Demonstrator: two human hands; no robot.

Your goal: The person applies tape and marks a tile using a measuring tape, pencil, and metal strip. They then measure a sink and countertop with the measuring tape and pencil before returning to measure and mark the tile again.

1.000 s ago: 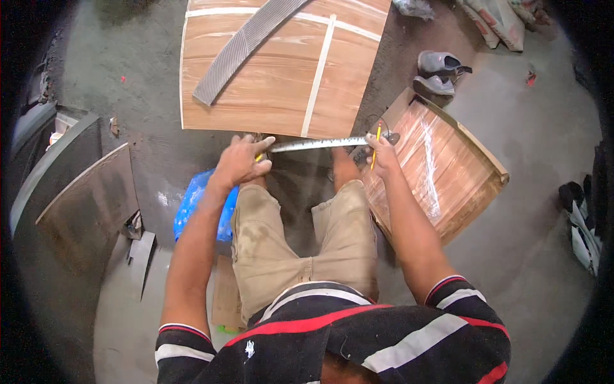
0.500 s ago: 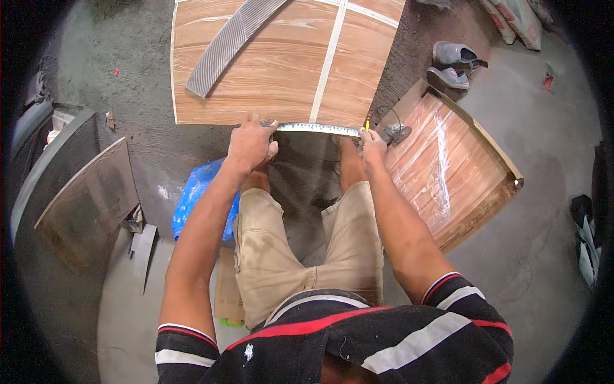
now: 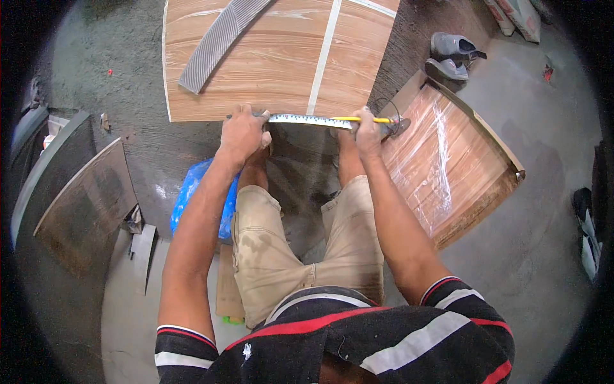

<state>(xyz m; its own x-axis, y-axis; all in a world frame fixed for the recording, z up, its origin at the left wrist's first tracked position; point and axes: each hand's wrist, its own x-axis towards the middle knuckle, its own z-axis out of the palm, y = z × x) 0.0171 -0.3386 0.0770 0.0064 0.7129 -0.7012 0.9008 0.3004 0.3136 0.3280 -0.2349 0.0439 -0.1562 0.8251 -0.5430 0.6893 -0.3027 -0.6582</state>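
A large wood-grain panel [image 3: 275, 70] with white strips lies in front of me. Along its near edge stretches a white measuring tape [image 3: 300, 120]. My left hand [image 3: 244, 134] is closed on the tape's left end, at the panel's edge. At the near right corner, my right hand [image 3: 366, 133] grips a yellow pencil [image 3: 384, 120], which lies sideways over the tape's right end. Whether the right fingers also pinch the tape, I cannot tell. A grey ribbed strip [image 3: 217, 48] rests diagonally on the panel.
A plastic-wrapped wood-grain panel [image 3: 435, 160] lies to the right, with grey shoes [image 3: 451, 57] beyond it. A dark object with a thin cord [image 3: 387, 99] is beside my right hand. A blue plastic bag [image 3: 192, 198] sits by my left leg. A brown board [image 3: 89, 198] leans at left.
The pencil has swung from upright to lying sideways along the tape in my right hand. My right hand has moved slightly up and left; the view has shifted a little.
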